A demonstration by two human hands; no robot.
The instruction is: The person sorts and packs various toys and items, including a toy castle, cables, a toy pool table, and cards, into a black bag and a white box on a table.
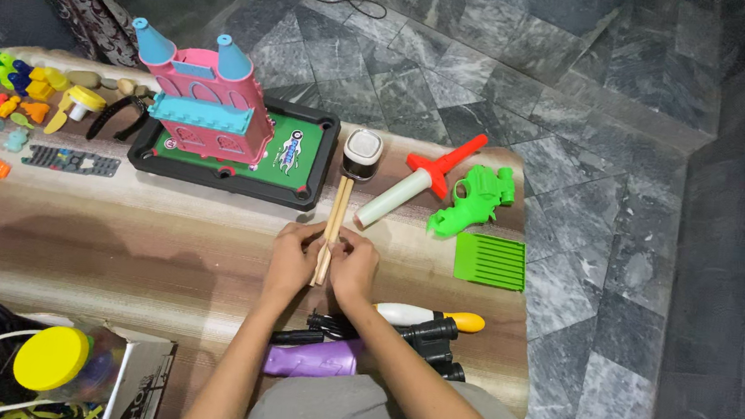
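Both my hands meet over the striped mat [132, 250] and grip two thin wooden sticks [337, 204] held side by side, pointing away from me. My left hand [293, 257] pinches their lower part from the left, my right hand [354, 264] from the right. The sticks' far ends reach toward a small black and white cup [362, 152] and the edge of a toy pool table [305, 153].
A pink and blue toy castle [210, 98] stands on the pool table. To the right lie a red-handled toy sword [420, 185], a green toy gun [473, 201] and a green comb [490, 260]. Several small colourful toys [11, 88] lie at left. Binoculars [432, 343], a purple bottle [313, 359] and a yellow-lidded jar [53, 356] are close to me.
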